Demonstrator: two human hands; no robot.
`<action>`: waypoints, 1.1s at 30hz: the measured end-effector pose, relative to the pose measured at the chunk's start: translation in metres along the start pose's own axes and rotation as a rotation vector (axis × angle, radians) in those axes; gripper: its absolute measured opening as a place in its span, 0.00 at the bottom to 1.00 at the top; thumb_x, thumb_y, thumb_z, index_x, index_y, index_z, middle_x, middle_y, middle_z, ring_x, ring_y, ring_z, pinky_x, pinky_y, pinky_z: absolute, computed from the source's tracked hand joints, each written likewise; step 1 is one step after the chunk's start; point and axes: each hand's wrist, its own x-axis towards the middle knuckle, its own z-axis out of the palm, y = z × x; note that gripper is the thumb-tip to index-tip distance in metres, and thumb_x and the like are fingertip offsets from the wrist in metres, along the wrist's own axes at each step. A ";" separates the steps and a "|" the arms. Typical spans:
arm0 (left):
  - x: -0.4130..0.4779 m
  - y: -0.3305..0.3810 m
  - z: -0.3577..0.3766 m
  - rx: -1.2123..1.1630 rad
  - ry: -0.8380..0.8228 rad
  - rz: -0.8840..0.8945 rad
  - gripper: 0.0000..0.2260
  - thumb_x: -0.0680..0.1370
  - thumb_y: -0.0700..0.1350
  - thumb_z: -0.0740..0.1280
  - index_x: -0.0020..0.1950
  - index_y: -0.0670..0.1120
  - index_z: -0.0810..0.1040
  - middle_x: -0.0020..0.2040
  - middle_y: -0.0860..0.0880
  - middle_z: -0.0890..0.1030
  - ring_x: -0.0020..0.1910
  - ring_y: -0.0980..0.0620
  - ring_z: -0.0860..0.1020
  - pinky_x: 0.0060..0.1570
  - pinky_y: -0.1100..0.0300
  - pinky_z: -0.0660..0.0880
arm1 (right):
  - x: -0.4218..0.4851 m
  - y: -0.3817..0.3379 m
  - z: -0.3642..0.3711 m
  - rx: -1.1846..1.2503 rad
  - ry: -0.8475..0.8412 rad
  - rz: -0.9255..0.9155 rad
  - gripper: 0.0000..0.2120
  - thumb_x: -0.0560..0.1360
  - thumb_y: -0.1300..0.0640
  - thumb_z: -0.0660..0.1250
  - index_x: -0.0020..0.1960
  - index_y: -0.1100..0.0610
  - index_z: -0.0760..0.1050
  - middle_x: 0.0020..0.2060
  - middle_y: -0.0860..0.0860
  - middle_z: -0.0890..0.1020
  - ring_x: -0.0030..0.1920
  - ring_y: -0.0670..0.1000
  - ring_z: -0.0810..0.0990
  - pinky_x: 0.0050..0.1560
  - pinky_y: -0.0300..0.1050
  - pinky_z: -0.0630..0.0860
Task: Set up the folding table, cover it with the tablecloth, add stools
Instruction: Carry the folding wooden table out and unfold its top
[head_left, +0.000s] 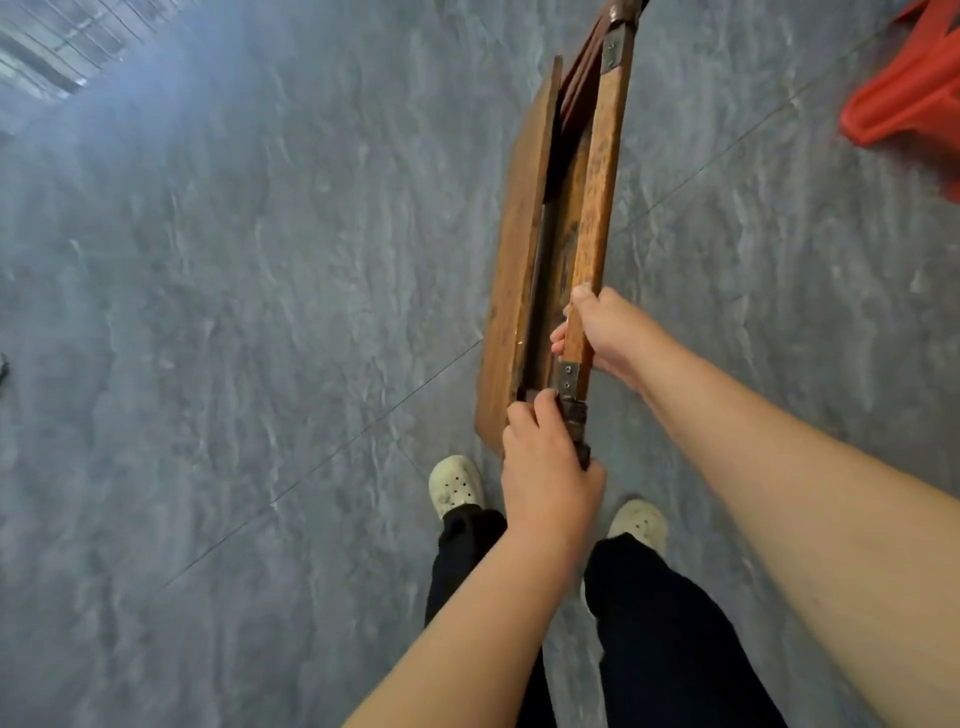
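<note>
The brown wooden folding table (519, 244) stands folded on edge in front of me, its two halves slightly apart with dark legs tucked between them. My right hand (608, 332) grips the right wooden half near its metal hinge plate. My left hand (545, 467) is closed around the dark end piece at the table's near end, just above my feet. A red plastic stool (914, 88) lies at the upper right on the floor. No tablecloth is in sight.
Grey marbled floor tiles (260, 312) spread widely to the left and around the table. My feet in pale clogs (454, 486) stand right below the table's near end. A bright window or grille (57, 47) shows at the top left.
</note>
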 end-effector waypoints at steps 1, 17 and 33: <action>-0.011 -0.003 0.005 0.002 0.000 -0.009 0.29 0.71 0.47 0.68 0.69 0.49 0.59 0.59 0.48 0.64 0.55 0.49 0.69 0.51 0.57 0.69 | -0.007 0.009 0.001 -0.019 -0.010 0.005 0.20 0.82 0.49 0.48 0.65 0.62 0.64 0.38 0.55 0.80 0.38 0.51 0.80 0.47 0.47 0.79; -0.188 -0.001 0.165 -0.134 0.066 -0.207 0.30 0.67 0.46 0.71 0.65 0.52 0.61 0.58 0.50 0.65 0.55 0.49 0.70 0.51 0.58 0.71 | -0.127 0.182 -0.059 -0.115 -0.066 0.112 0.18 0.83 0.52 0.49 0.68 0.61 0.61 0.50 0.60 0.78 0.33 0.47 0.74 0.17 0.29 0.68; -0.261 -0.084 0.176 -0.237 -0.017 -0.200 0.33 0.65 0.55 0.73 0.65 0.53 0.61 0.55 0.53 0.65 0.53 0.51 0.71 0.50 0.55 0.75 | -0.182 0.266 0.013 -0.377 -0.029 -0.109 0.16 0.81 0.47 0.48 0.55 0.59 0.66 0.49 0.59 0.80 0.49 0.59 0.79 0.54 0.59 0.74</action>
